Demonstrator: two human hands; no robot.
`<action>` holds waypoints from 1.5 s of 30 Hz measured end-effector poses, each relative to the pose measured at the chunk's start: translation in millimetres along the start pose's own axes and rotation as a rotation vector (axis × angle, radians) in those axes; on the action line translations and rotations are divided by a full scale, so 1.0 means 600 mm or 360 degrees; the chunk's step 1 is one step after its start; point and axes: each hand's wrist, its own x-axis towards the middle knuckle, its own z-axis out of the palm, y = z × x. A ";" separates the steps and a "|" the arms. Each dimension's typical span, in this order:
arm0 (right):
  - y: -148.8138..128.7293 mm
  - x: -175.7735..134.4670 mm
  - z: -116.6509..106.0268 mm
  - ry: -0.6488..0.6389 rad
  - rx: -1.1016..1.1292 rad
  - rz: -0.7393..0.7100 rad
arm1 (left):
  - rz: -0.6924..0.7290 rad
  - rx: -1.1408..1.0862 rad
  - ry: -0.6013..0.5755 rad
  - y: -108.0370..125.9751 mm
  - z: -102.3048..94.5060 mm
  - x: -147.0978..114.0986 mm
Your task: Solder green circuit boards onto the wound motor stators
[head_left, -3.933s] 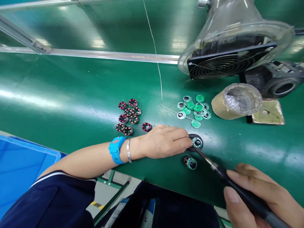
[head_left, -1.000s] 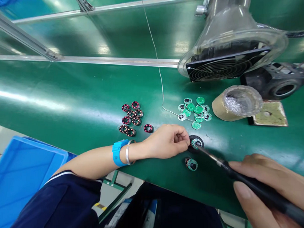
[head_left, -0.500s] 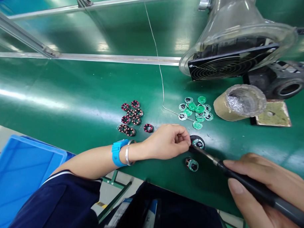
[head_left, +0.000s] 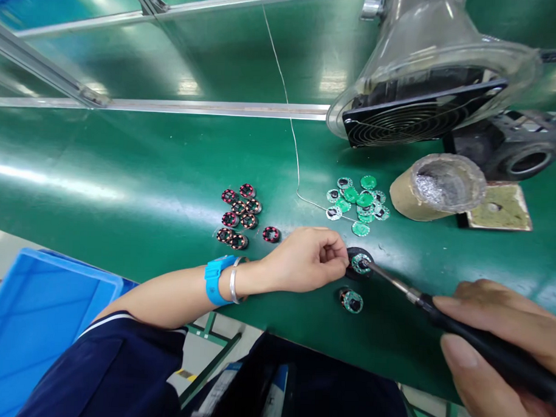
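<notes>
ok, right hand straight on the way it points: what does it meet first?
Most likely the round green circuit board over the round black base, reached by the black-handled, metal-tipped iron in the right hand; whether they touch is unclear.

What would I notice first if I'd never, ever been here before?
Probably the big see-through hood with its black fan grille, at the upper right. Next, maybe the bright blue wristband on the left wrist, left of the middle. Then the black-handled tool in the right grip, lower right, its tip at a round green piece.
</notes>
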 end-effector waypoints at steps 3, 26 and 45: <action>0.004 0.001 -0.004 0.0042 0.0022 -0.0008 | -0.0017 -0.0013 0.0008 0.000 0.000 0.000; 0.067 -0.007 0.088 0.0020 -0.0165 -0.0212 | 0.0639 0.0417 -0.0215 -0.009 -0.027 0.030; 0.066 -0.007 0.083 -0.0082 -0.0235 -0.0393 | 0.0087 -0.0200 -0.0035 -0.008 0.004 -0.002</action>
